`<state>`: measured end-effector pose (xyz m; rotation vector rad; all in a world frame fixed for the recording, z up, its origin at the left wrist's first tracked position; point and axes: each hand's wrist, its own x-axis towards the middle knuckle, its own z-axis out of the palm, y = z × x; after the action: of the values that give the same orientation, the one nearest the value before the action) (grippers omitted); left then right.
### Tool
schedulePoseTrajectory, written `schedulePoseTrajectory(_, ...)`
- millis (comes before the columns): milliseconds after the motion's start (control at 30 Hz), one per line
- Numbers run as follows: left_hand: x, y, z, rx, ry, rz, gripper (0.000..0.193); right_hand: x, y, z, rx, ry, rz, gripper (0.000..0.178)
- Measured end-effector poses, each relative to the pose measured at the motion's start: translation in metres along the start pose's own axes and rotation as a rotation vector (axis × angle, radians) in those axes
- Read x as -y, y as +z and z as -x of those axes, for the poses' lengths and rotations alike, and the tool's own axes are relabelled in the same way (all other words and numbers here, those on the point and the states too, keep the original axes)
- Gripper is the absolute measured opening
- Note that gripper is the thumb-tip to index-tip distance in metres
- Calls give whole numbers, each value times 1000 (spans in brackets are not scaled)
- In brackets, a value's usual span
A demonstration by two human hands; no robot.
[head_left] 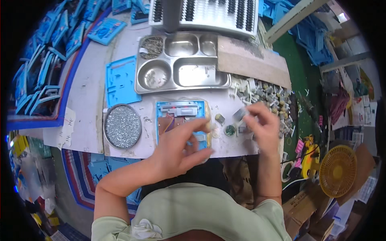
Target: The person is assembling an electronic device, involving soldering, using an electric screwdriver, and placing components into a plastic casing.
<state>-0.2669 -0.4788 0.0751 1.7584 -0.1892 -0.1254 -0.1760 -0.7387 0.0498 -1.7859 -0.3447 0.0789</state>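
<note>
the left hand (177, 148) rests open-fingered on the blue jig (183, 120), pressing it to the table (88, 92). just right of the jig, the right hand (263, 126) pinches a small grey metal part (240, 114), nearer the parts pile (265, 96).

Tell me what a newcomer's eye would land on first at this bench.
First the two hands at centre: the left hand rests on a blue jig, and the right hand pinches a small grey part. Behind them sits a steel compartment tray, with a round dish of tiny screws to the left.
</note>
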Motion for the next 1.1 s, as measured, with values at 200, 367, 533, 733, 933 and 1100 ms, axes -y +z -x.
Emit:
schedulePoseTrajectory(200,16,-6,-21,259,-207,369,25,25,53,13,252,-106,-226,21)
schedulePoseTrajectory(367,-8,-14,-34,471,-85,-137,25,30,16,1,595,-160,33,15)
schedulePoseTrajectory(533,-16,-4,-73,696,362,-296,32,6,-8,22,572,111,-362,9)
schedulePoseTrajectory(733,45,3,-209,110,324,-692,25,-28,21,56,72,305,-1204,26)
schedulePoseTrajectory(933,96,4,-303,-349,285,-869,27,-39,11,53,33,258,-1268,32)
schedulePoseTrajectory(1100,79,8,-323,-304,84,-924,28,-37,12,53,-8,279,-1169,61)
